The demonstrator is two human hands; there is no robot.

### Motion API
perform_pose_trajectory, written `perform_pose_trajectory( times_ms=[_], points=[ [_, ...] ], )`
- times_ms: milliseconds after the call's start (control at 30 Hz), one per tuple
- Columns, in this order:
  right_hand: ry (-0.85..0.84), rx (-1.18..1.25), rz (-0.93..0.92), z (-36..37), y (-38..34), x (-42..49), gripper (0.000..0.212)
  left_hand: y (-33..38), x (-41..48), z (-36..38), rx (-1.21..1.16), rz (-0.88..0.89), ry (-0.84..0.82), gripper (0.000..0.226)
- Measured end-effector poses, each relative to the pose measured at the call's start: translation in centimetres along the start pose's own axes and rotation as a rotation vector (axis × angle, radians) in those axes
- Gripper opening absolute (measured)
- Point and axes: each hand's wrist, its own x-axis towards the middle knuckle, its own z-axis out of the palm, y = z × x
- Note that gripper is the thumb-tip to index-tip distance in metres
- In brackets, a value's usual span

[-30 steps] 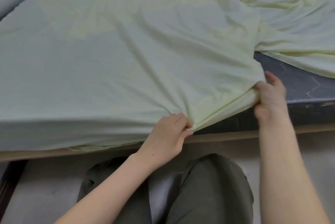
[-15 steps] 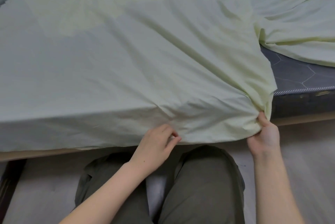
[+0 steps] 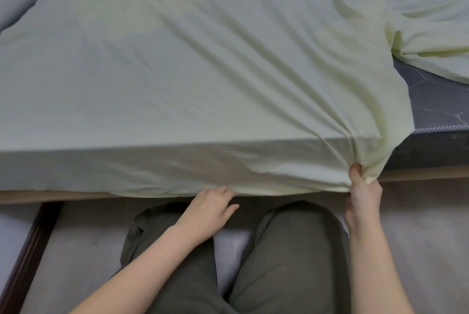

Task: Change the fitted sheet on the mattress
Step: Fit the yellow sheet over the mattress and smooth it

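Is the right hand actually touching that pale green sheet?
Touching. The head view shows the right hand pinching a bunched fold of the sheet between thumb and fingers.

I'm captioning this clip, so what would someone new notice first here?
The pale yellow sheet fills the view, draped over the near side of the mattress. The right hand pinches a bunch of it at lower right; the left hand touches its hem nearby.

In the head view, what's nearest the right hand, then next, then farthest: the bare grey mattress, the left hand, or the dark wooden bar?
From the right hand gripping the sheet:
1. Bare grey mattress, just right.
2. Left hand, leftward along the bed.
3. Dark wooden bar, far bottom-left.
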Motion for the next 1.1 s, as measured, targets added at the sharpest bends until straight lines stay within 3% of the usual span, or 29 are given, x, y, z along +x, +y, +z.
perform_pose_trajectory(
  times_ms=[100, 167, 200, 267, 333, 400, 467, 500, 533, 567, 667, 767, 833, 933, 1033, 1100],
  points=[
    [0.143, -0.234, -0.026, -0.1, 0.6, -0.5, 0.041, 0.0, -1.4, -0.8, -0.052, 0.184, 0.208, 0.026],
    [0.306, -0.414, -0.109, 0.1, 0.3, -1.7, 0.049, -0.8, -2.1, -0.7, -0.074, 0.202, 0.330, 0.023],
    [0.382, -0.481, -0.243, 0.5, 0.0, -2.5, 0.047, -1.2, -2.3, -0.5, -0.122, 0.123, 0.363, 0.022],
    [0.419, -0.529, -0.654, 1.9, -0.4, -4.7, 0.035, -2.3, -2.7, 0.2, -0.389, -0.235, 0.383, 0.021],
    [0.131, -0.555, -1.018, 3.8, 0.3, -7.4, 0.021, -3.6, -3.1, 1.0, -0.834, -0.663, 0.434, 0.020],
    [-0.422, -0.560, -1.092, 6.2, 1.9, -10.3, 0.019, -5.2, -3.6, 1.6, -1.181, -0.893, 0.537, 0.018],
    [-0.952, -0.645, -0.935, 8.6, 3.9, -12.5, 0.026, -6.8, -4.1, 1.8, -1.431, -0.963, 0.615, 0.024],
    [-1.120, -0.740, -0.842, 9.7, 5.1, -12.9, 0.029, -7.4, -4.2, 1.8, -1.536, -0.979, 0.638, 0.029],
    [-1.183, -0.828, -0.766, 10.5, 6.5, -12.8, 0.034, -8.0, -4.2, 1.8, -1.631, -0.991, 0.649, 0.034],
    [-1.158, -0.906, -0.680, 11.1, 7.7, -12.4, 0.037, -8.6, -4.2, 1.8, -1.709, -1.004, 0.647, 0.037],
    [-0.847, -0.911, -0.359, 11.8, 9.3, -11.1, 0.029, -10.1, -4.1, 2.1, -1.835, -1.045, 0.633, 0.041],
    [-0.672, -0.806, -0.146, 12.7, 10.4, -11.7, 0.023, -11.0, -3.6, 2.4, -1.840, -1.132, 0.664, 0.022],
    [-0.472, -0.566, 0.099, 13.2, 11.1, -12.5, 0.024, -11.5, -3.4, 2.8, -1.724, -1.290, 0.724, 0.022],
    [-0.091, -0.159, 0.447, 13.7, 11.2, -12.9, 0.061, -12.2, -3.5, 2.8, -1.829, -1.394, 0.762, 0.055],
    [-0.018, -0.144, 0.626, 13.0, 11.5, -12.8, 0.084, -12.6, -3.5, 2.6, -2.011, -1.285, 0.676, 0.035],
    [-0.116, -0.090, 0.674, 12.2, 11.9, -12.6, 0.062, -12.9, -3.6, 2.8, -2.014, -1.286, 0.698, 0.030]
  ],
)
